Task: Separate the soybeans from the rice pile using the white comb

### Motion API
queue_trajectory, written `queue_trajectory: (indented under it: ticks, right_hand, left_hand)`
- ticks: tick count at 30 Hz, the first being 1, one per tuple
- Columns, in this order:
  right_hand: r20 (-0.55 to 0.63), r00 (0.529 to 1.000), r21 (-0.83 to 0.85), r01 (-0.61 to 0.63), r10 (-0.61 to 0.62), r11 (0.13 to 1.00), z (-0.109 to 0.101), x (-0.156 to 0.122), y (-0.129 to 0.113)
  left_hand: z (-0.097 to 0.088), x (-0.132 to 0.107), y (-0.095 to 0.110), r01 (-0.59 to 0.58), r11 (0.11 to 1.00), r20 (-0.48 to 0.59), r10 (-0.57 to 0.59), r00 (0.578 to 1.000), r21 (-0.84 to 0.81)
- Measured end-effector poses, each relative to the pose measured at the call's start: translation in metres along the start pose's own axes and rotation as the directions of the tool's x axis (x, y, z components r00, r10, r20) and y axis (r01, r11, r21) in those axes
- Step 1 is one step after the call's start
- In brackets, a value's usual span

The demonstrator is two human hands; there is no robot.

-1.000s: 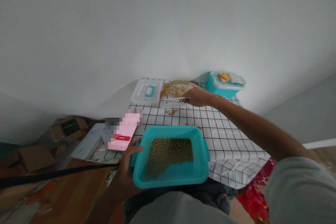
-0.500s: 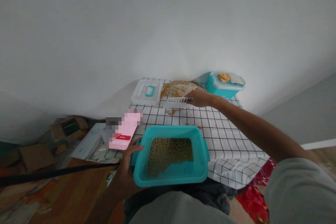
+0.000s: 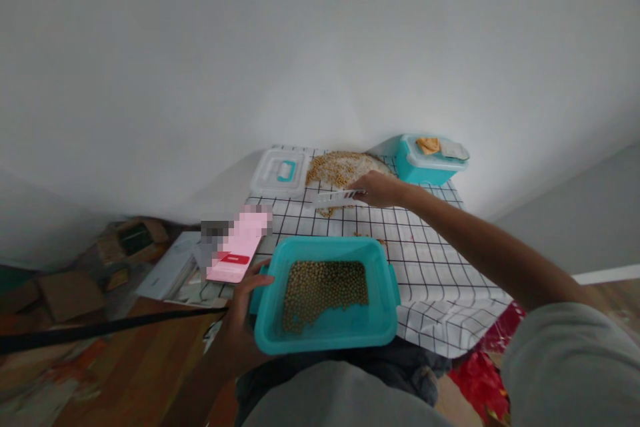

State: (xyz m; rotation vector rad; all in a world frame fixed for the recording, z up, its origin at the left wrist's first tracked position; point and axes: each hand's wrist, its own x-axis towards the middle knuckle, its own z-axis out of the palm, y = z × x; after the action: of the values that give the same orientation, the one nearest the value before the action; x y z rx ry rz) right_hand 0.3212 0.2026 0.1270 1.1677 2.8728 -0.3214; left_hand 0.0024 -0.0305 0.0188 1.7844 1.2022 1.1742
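Observation:
My left hand [image 3: 240,320] grips the left rim of a teal plastic tub [image 3: 327,341] that rests at the near table edge over my lap. The tub holds a layer of yellow-brown beans [image 3: 325,285]. My right hand [image 3: 377,188] reaches far across the table and is closed on a flat white slotted scoop [image 3: 334,197]. The scoop lies at the near edge of a pile of beans [image 3: 336,168] spread on the cloth by the wall. A few loose beans lie just under the scoop.
A white cloth with black grid lines [image 3: 435,267] covers the table. A clear lid with a teal handle [image 3: 279,172] lies left of the pile. A second teal box [image 3: 429,159] stands at the back right. A pink pixelated object [image 3: 239,245], papers and cardboard boxes lie left.
The scoop has tilted flatter and shifted slightly toward me over the loose beans. The left hand and the tub have hardly moved.

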Motion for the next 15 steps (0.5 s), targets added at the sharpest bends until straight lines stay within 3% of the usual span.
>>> queue_trajectory:
  ticks: [8, 15]
  right_hand:
    - [-0.026, 0.999, 0.069, 0.023, -0.021, 0.997, 0.007, -0.017, -0.001]
    - [-0.085, 0.996, 0.116, 0.026, -0.016, 0.993, 0.018, -0.037, -0.001]
  left_hand:
    - [-0.001, -0.017, 0.011, 0.025, 1.000, -0.019, -0.025, 0.999, -0.017]
    - [-0.010, -0.033, 0.002, -0.020, 0.996, -0.013, 0.021, 1.000, 0.084]
